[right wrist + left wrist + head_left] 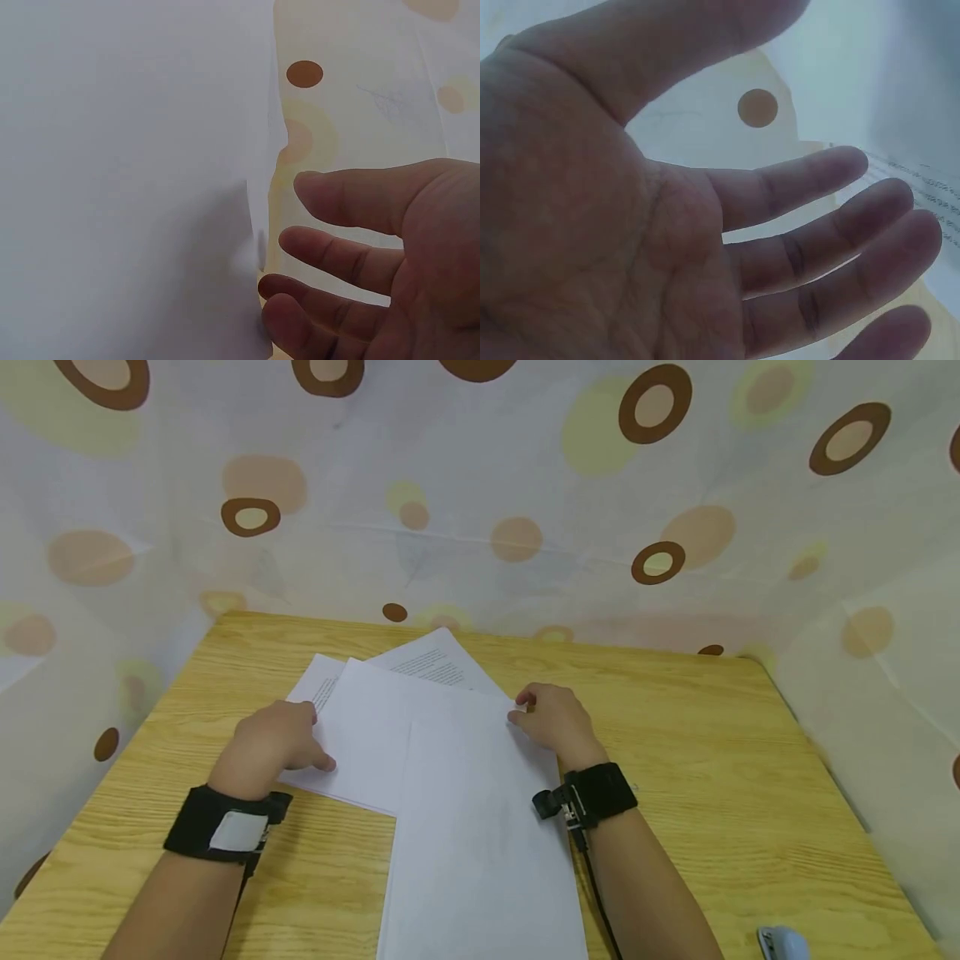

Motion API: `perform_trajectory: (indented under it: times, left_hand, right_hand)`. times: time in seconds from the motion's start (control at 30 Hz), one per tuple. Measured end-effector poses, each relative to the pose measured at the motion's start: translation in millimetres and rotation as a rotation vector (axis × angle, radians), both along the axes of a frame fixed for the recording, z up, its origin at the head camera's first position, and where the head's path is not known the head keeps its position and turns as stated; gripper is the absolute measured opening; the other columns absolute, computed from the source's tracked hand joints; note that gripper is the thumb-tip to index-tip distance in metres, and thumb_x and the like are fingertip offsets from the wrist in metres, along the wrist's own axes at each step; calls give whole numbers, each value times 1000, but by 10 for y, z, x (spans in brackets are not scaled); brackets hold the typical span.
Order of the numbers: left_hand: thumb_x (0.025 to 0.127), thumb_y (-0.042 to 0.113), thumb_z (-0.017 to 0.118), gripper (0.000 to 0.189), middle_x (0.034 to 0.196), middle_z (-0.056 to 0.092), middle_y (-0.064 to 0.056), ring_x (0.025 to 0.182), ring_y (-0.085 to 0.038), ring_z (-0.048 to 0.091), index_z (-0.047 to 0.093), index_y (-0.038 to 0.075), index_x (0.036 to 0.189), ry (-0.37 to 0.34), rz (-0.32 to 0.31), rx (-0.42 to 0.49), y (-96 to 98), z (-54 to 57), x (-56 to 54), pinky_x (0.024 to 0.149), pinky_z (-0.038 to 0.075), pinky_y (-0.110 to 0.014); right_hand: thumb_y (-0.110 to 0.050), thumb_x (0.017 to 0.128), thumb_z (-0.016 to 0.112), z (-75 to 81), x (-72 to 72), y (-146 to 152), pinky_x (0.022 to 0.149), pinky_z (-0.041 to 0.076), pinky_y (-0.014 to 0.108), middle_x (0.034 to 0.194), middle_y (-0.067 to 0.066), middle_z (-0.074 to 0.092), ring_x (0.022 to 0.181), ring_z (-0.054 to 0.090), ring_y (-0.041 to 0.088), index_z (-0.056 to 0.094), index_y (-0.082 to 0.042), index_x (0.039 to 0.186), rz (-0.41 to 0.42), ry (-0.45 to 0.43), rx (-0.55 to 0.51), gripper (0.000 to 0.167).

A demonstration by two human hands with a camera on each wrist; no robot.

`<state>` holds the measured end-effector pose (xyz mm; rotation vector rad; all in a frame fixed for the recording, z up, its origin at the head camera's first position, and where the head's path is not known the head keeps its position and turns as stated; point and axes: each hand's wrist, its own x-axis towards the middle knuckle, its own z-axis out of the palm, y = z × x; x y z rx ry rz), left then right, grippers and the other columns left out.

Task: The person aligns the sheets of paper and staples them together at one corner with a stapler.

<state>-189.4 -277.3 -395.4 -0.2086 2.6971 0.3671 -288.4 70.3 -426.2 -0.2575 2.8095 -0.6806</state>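
Several white paper sheets lie overlapped on the table. A blank sheet (487,843) reaches to the near side, over another blank sheet (360,718) turned at an angle. Behind them, a printed sheet (450,668) shows lines of text. My left hand (273,747) is at the left edge of the papers, fingers extended and thumb spread apart, as the left wrist view shows its palm (630,225). My right hand (555,718) is by the papers' upper right corner. Its fingertips (281,315) meet the paper edge, with the thumb held apart from the fingers.
The wooden table (712,777) extends on both sides of the papers. A small blue-grey stapler-like object (783,943) sits at the near right, cut off by the frame. A spotted cloth (465,485) hangs behind the table and along its sides.
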Motion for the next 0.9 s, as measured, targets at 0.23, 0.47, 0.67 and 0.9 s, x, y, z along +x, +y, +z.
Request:
perform_trajectory:
  times: [0.23, 0.47, 0.67, 0.9]
  left_hand:
    - [76, 34, 92, 59, 85, 65, -17, 74, -29, 61, 68, -11, 104, 15, 47, -18, 70, -40, -12, 60, 50, -37]
    - [74, 37, 93, 65, 87, 66, -20, 73, -31, 61, 68, -13, 107, 25, 58, -32, 106, -52, 0, 60, 50, -38]
    - [72, 40, 95, 69, 85, 64, -20, 72, -31, 61, 66, -13, 105, 32, 65, -47, 151, -50, 14, 60, 50, -39]
    - [71, 39, 96, 68, 84, 64, -19, 72, -31, 61, 66, -13, 103, 44, 61, -37, 166, -75, 2, 59, 49, -38]
  right_hand:
    - [-31, 97, 71, -5, 24, 16, 75, 51, 37, 107, 8, 66, 91, 61, 25, 71, -11, 124, -1, 12, 9, 34]
    - [-29, 97, 72, -26, 10, 2, 79, 52, 39, 110, 10, 67, 95, 61, 26, 70, -10, 126, 7, 26, 18, 35]
    - [-23, 95, 72, -45, 3, -12, 80, 51, 40, 107, 10, 66, 94, 61, 26, 66, -9, 133, -5, 17, 19, 41]
    - [-22, 94, 74, -60, 13, -2, 76, 50, 37, 104, 9, 64, 91, 60, 25, 68, -9, 129, -23, 14, 32, 38]
